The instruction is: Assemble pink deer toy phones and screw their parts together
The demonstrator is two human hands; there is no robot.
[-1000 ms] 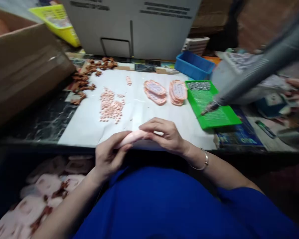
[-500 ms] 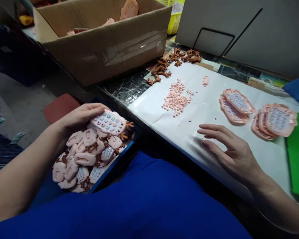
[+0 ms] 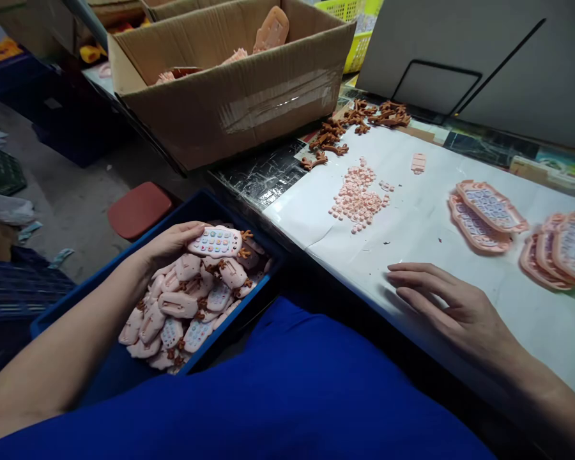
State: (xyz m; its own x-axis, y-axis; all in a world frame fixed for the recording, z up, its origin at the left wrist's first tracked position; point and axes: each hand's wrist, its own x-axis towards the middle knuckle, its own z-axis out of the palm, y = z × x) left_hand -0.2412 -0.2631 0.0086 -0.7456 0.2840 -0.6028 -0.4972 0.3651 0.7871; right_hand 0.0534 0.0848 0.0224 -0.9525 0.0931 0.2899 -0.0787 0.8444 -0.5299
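My left hand (image 3: 175, 243) grips the end of a pink toy phone (image 3: 216, 242) with coloured buttons and brown antlers. It is over a blue bin (image 3: 206, 204) heaped with similar toy phones (image 3: 178, 305), some face up and some back up. My right hand (image 3: 443, 300) rests at the near edge of the white-covered table (image 3: 311, 217), fingers outstretched, holding nothing. Beyond it lie a heap of small pink pieces (image 3: 357, 198) and a pink battery cover-like part (image 3: 418, 163). Pink phone shells with button pads (image 3: 491, 206) are stacked to the right.
A cardboard box (image 3: 234, 102) with pink parts stands at the table's far left. Brown antler pieces (image 3: 330, 134) lie beside it. A grey panel (image 3: 531, 76) with a black wire stand (image 3: 436, 70) rises behind. A red stool (image 3: 140, 209) is past the bin.
The view has shifted, so most things appear further right. The toy phone in my left hand is lower, closer to the heap. My right hand stays outstretched above the table edge.
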